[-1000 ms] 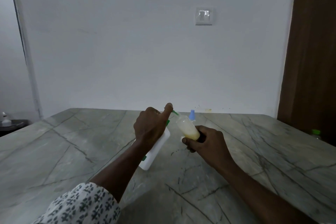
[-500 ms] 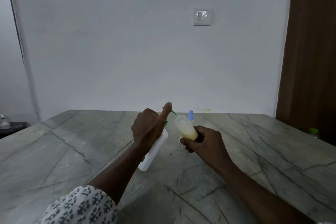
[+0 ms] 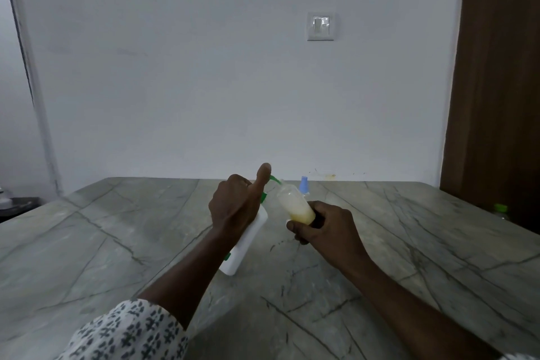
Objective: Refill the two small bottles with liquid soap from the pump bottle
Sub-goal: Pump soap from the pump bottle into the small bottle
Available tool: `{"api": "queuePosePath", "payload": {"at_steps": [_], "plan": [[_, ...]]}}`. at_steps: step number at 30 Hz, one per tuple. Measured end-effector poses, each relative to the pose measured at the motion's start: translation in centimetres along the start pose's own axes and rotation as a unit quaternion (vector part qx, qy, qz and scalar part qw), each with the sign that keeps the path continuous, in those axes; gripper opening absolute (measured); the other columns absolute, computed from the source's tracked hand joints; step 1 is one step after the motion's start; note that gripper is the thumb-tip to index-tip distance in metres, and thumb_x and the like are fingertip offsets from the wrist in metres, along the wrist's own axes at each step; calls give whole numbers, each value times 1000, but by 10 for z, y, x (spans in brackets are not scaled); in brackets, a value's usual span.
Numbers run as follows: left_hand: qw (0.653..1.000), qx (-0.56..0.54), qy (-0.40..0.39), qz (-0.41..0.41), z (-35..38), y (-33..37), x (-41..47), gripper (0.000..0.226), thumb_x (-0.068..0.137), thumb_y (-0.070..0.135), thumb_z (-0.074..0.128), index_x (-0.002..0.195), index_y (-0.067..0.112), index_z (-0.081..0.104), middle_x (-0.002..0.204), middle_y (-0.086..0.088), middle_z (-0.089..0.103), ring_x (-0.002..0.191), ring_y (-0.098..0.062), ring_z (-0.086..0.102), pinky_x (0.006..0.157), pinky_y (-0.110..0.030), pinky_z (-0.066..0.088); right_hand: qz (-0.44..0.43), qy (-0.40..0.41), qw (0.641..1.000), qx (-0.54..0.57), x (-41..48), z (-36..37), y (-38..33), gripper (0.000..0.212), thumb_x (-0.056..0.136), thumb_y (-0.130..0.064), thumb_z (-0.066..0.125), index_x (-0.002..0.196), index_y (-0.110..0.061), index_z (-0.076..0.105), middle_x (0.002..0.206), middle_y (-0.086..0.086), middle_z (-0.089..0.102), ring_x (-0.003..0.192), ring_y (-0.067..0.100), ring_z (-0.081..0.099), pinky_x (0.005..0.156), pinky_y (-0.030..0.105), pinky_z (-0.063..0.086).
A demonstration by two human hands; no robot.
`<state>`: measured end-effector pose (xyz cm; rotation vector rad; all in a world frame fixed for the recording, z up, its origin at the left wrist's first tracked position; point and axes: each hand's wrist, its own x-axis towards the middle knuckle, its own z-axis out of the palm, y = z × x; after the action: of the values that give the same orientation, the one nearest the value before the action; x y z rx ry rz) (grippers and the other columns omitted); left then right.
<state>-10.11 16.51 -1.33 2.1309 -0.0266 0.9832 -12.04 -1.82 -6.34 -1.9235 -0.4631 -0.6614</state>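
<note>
White plastic pump bottle point(image 3: 248, 240), tilted, sits gripped in my left hand point(image 3: 233, 204), thumb over its green spout point(image 3: 274, 180), which meets the mouth of the small bottle point(image 3: 295, 203) that my right hand point(image 3: 324, 225) holds slanted, part full of yellowish soap, toward the tabletop's point(image 3: 409, 242) far edge. I judge the first fill underway: next comes steady pumping with spout and mouth aligned. The blue-capped bottle point(image 3: 304, 185) stands just behind, out of the way.

1. The scene is dimly and evenly lit, and a cool grey cast is laid over the wall point(image 3: 204, 82).
2. Only soft, faint shading is seen on the tabletop point(image 3: 117, 242) beneath the forearms.
3. A small glare is caught on the light switch point(image 3: 320, 26).
4. The left hand point(image 3: 233, 207) and right hand point(image 3: 324, 225) are rendered dark, with little detail; the white pump bottle point(image 3: 248, 242) and small bottle point(image 3: 295, 204) are set off pale against them.
5. Vertical lines are bent near the frame edges, as at the door point(image 3: 496, 82).
</note>
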Motion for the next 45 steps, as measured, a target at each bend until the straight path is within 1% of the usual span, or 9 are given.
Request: {"api": "queuePosePath", "payload": {"at_steps": [3,7,13,18,22,32,36,40,45], "plan": [[1000,-1,-3,-4,0,2,-1,82,73,92,32,42,17,29,39,6,40,46,-16,45,54,-30,35,0,0,1000,-6,0,0,-1,42,73,-35,84,104,-9,71,72,-1,75,57,8,71,67,34,62],[1000,6,3,4,1,2,0,73,82,74,40,39,16,32,34,7,39,44,-15,42,53,-29,31,0,0,1000,-6,0,0,1,41,73,-34,84,104,-10,71,71,-1,75,56,8,71,66,34,62],[1000,20,17,-16,1,1,1,54,73,58,41,47,11,37,42,3,40,47,-20,44,52,-29,30,4,-7,1000,-7,0,1,3,43,71,-33,85,106,-11,72,70,0,75,58,11,72,68,40,62],[1000,15,5,-13,2,-1,1,78,80,83,32,41,16,37,45,4,47,51,-20,51,57,-31,35,-3,-2,1000,-2,0,1,0,41,73,-34,84,104,-9,71,72,-1,75,56,7,71,65,30,62],[1000,13,-8,-10,1,0,0,81,73,93,28,44,18,31,43,5,41,47,-17,46,55,-31,36,0,-1,1000,-5,1,0,-1,40,74,-32,84,103,-10,71,71,-1,75,55,7,71,65,31,62],[1000,20,12,-17,0,3,1,52,73,58,40,46,14,39,44,3,40,47,-20,41,52,-28,33,-5,-9,1000,-14,-1,0,2,42,72,-32,85,106,-11,71,71,0,75,59,11,71,69,41,61],[1000,9,1,-9,0,1,0,71,81,74,35,43,14,39,47,3,47,51,-21,48,56,-31,35,1,-6,1000,-5,0,1,-1,44,73,-33,84,107,-10,71,73,0,75,59,10,71,69,38,62],[1000,19,-6,-18,0,1,-1,84,71,95,25,49,15,32,47,2,44,50,-19,47,57,-31,36,1,-3,1000,-3,0,1,0,39,73,-34,84,102,-10,71,71,0,75,58,10,71,68,39,62],[1000,10,1,-17,1,1,1,78,79,83,36,40,16,36,42,6,43,49,-18,47,54,-30,30,1,0,1000,-5,0,1,2,39,72,-36,84,100,-11,71,70,-1,75,58,11,72,68,41,62]]}}
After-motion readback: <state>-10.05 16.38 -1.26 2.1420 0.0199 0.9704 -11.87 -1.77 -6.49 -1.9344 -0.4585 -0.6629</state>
